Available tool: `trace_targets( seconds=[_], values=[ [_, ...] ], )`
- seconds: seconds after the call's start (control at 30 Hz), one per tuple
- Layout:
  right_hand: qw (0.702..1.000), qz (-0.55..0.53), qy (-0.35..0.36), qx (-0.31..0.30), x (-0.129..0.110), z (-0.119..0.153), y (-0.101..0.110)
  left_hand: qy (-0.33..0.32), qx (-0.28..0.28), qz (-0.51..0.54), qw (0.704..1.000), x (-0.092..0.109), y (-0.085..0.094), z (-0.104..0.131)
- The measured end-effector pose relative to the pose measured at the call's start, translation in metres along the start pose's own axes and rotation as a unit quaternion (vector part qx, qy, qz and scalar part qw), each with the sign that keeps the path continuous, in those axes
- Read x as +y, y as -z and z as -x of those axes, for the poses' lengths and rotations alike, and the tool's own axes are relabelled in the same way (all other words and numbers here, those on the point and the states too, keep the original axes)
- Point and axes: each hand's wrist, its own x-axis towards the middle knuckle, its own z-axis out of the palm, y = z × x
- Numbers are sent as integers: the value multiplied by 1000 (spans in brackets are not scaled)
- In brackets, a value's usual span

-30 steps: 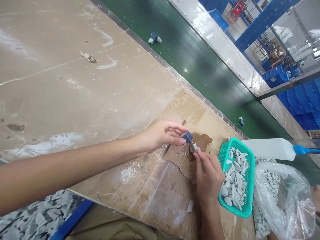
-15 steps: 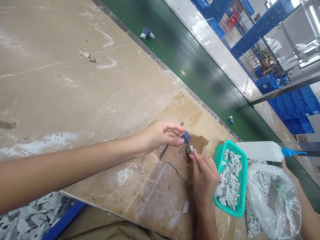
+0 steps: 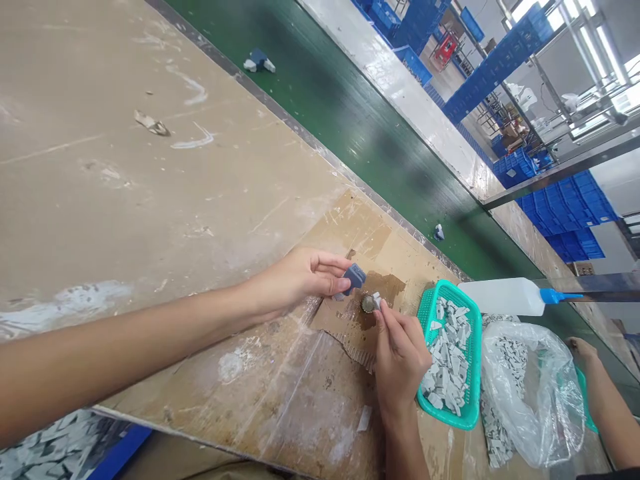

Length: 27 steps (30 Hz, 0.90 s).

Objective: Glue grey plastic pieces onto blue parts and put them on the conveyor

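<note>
My left hand (image 3: 295, 277) pinches a small blue-grey plastic block (image 3: 354, 276) between thumb and fingers, held just above a stained cardboard sheet (image 3: 350, 233). My right hand (image 3: 400, 350) grips a small white plastic piece (image 3: 377, 301) at its fingertips. That piece touches a small round dark cap (image 3: 368, 305) sitting on a brown wet patch of the cardboard. The two hands are a few centimetres apart.
A teal basket (image 3: 467, 420) of several grey-white pieces stands right of my right hand, beside a clear plastic bag (image 3: 530, 393) of more. A white squeeze bottle with blue nozzle (image 3: 505, 297) lies beyond. Green conveyor belt (image 3: 380, 127) carries blue-white parts. Another person's arm (image 3: 600, 400) is far right.
The view has shifted, so everything sits lower-left in the picture. My right hand has brought the white piece down against the round cap. My left hand still holds the blue block.
</note>
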Motion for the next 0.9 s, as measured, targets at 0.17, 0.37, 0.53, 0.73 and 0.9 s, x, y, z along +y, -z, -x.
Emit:
trace_targets(
  seconds=[0.17,0.37,0.53,0.73,0.9],
  values=[
    [1000,-13,-13,-4,6,3,1,19,-6,-31,999,0,-6,4],
    [994,-81,-62,-30,6,9,2,16,-7,-109,994,-6,-8,5],
    [987,-117,-107,32,-2,7,5,14,-21,-173,985,-11,-12,6],
    [975,-199,-84,50,-12,9,20,-17,-42,-211,976,-17,-23,14],
    [967,-248,-47,28,-16,9,24,-40,-51,-218,974,-19,-28,17]
  ],
)
